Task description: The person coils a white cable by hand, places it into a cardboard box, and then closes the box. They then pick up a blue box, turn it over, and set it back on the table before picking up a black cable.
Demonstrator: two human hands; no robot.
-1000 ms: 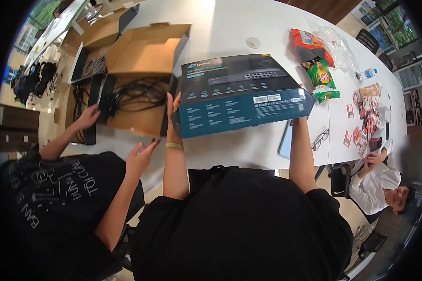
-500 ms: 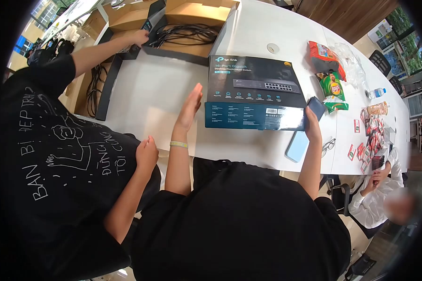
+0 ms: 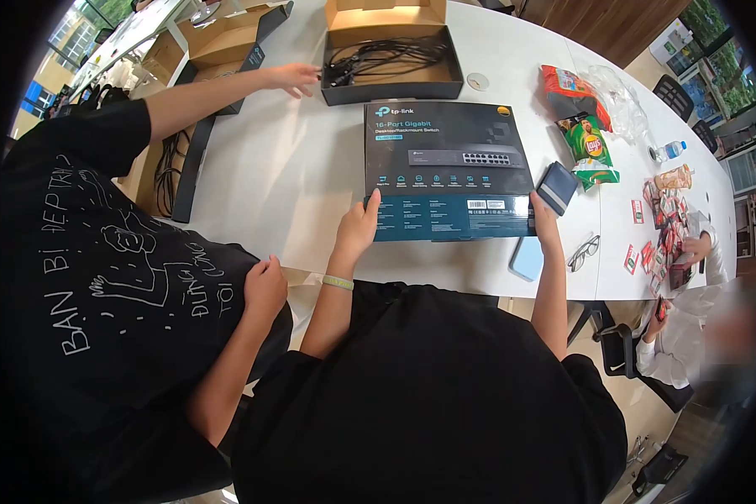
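A closed tp-link 16-port network switch box (image 3: pixel 454 172), dark on top with a teal front side, is held between my two hands over the near side of the table. My left hand (image 3: pixel 358 225), with a pale band on its wrist, grips the front left corner, thumb up along the edge. At the front right corner my right hand (image 3: pixel 545 223) grips the box the same way. Just behind it stands an open black box (image 3: pixel 395 91) with black cables (image 3: pixel 386 59) inside. A co-worker's hand (image 3: pixel 292 79) reaches beside that open box, fingers spread.
More open boxes (image 3: pixel 186 181) stand at the left by the co-worker. Right of my box lie a dark wallet-like item (image 3: pixel 558 188), a light blue phone (image 3: pixel 527 259) and glasses (image 3: pixel 584 252). Snack bags (image 3: pixel 588 147), a bottle (image 3: pixel 671 150) and red packets (image 3: pixel 665 223) lie farther right, near a seated person.
My left hand has come in from the left and taken hold of the box. The open box with cables has shifted right, and the co-worker's hand has moved right, now open.
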